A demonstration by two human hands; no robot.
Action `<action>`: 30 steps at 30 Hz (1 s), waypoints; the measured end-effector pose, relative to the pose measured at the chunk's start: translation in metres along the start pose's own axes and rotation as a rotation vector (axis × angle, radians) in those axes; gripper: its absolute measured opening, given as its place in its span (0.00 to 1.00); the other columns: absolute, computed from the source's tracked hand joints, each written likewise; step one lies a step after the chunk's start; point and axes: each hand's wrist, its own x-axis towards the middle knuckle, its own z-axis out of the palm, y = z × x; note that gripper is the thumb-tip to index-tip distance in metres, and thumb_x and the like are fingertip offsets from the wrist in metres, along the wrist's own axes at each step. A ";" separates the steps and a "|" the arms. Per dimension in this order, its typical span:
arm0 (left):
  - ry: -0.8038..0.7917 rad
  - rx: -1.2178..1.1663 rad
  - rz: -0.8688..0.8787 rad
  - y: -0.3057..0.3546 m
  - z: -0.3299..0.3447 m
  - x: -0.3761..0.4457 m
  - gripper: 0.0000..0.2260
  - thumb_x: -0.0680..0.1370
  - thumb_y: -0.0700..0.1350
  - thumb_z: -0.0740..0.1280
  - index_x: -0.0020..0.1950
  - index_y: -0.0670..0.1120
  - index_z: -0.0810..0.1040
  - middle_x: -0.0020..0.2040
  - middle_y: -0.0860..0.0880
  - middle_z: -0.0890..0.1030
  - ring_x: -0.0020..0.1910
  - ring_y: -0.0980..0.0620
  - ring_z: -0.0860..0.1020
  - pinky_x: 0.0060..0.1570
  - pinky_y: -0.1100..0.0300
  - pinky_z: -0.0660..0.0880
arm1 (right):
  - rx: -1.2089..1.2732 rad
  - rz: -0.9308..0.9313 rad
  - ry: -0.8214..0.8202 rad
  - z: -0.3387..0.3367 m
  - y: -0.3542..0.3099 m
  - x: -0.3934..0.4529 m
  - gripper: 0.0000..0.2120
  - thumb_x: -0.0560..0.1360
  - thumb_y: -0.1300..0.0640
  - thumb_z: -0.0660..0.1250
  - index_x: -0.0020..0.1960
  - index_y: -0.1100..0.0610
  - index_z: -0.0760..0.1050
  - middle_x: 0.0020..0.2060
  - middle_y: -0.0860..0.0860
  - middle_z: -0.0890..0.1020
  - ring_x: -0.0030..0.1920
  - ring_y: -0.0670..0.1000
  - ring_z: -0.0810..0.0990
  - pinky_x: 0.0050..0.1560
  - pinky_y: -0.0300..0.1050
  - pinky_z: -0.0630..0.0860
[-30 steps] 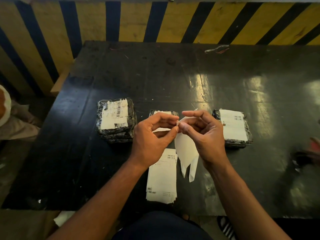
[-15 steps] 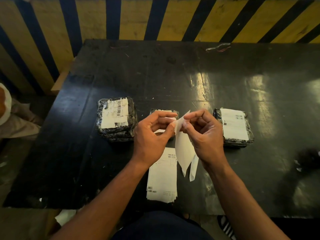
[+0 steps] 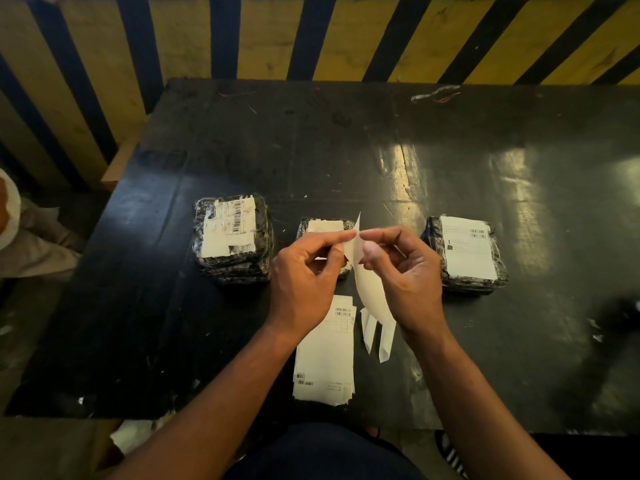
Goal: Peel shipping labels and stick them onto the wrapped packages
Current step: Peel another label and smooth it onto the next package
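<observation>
Hands meet above the middle of the scuffed black table (image 3: 450, 168), and both pinch one white shipping label sheet (image 3: 369, 292). Left hand (image 3: 304, 285) nips the sheet's upper edge between thumb and forefinger; right hand (image 3: 405, 275) pinches the same upper edge just beside it, other fingers curled. The sheet hangs down between the wrists, its lower end split into narrow strips. Under the hands lies a stack of white printed labels (image 3: 323, 358) near the table's front edge. Three black plastic-wrapped packages sit in a row, each with a white label on top: left package (image 3: 232, 239), small middle package (image 3: 322, 225) partly hidden behind the fingers, right package (image 3: 465, 256). A yellow-and-black striped wall (image 3: 270, 36) stands behind.
</observation>
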 end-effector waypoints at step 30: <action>0.134 -0.107 -0.271 -0.052 -0.046 -0.006 0.18 0.76 0.35 0.75 0.65 0.46 0.81 0.62 0.47 0.83 0.53 0.55 0.86 0.49 0.59 0.84 | 0.026 0.248 0.368 -0.045 0.073 0.000 0.18 0.74 0.65 0.76 0.62 0.55 0.84 0.51 0.47 0.84 0.51 0.50 0.84 0.55 0.55 0.85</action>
